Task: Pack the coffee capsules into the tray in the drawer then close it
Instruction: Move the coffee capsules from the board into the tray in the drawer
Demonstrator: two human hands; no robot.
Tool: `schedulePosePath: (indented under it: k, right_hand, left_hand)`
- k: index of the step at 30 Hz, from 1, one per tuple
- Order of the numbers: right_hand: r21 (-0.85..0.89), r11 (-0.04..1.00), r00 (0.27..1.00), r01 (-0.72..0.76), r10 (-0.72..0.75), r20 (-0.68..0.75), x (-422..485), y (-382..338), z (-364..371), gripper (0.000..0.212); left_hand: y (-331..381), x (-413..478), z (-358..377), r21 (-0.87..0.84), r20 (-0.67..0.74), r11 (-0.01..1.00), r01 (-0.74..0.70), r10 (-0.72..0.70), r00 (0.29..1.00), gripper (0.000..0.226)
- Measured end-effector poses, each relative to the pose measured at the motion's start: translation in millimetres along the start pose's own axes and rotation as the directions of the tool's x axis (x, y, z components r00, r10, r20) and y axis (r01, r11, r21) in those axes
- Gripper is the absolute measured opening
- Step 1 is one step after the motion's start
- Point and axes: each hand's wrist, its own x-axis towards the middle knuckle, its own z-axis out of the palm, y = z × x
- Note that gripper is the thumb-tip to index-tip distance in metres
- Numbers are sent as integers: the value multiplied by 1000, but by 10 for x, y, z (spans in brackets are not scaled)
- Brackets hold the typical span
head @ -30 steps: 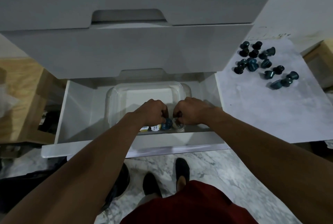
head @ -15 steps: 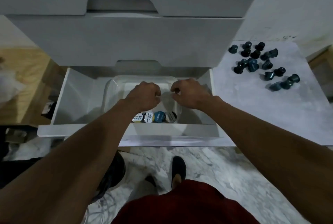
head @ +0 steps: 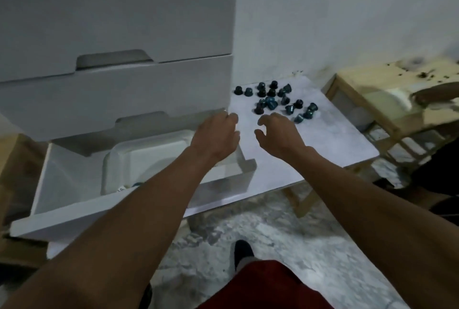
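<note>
A person's left hand [head: 214,134] and right hand [head: 278,134] hovered side by side over the near edge of a pale desk [head: 330,149], both empty, the fingers [head: 267,118] loosely curled and parted. Dark blue coffee capsules [head: 273,102] lay scattered on the desk just beyond the right hand, near the wall. To the left, the bottom drawer [head: 62,219] of a white cabinet [head: 111,10] stood pulled out, a clear plastic tray [head: 149,152] sitting inside it. The left forearm hid most of the tray's near end, where the tops of a few capsules [head: 121,188] showed.
</note>
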Motion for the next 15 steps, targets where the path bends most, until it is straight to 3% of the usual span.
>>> schedulePosePath:
  k: [7, 15]
  right_hand:
    - [-31, 991, 992, -127, 128, 10, -111, 824, -201, 29]
    - [-4, 988, 988, -155, 155, 19, 436, 1908, -310, 26]
  left_hand:
    - [597, 363, 226, 20, 83, 995, -96, 95, 992, 28]
    - [1146, 1332, 830, 21, 162, 999, -24, 20, 987, 25]
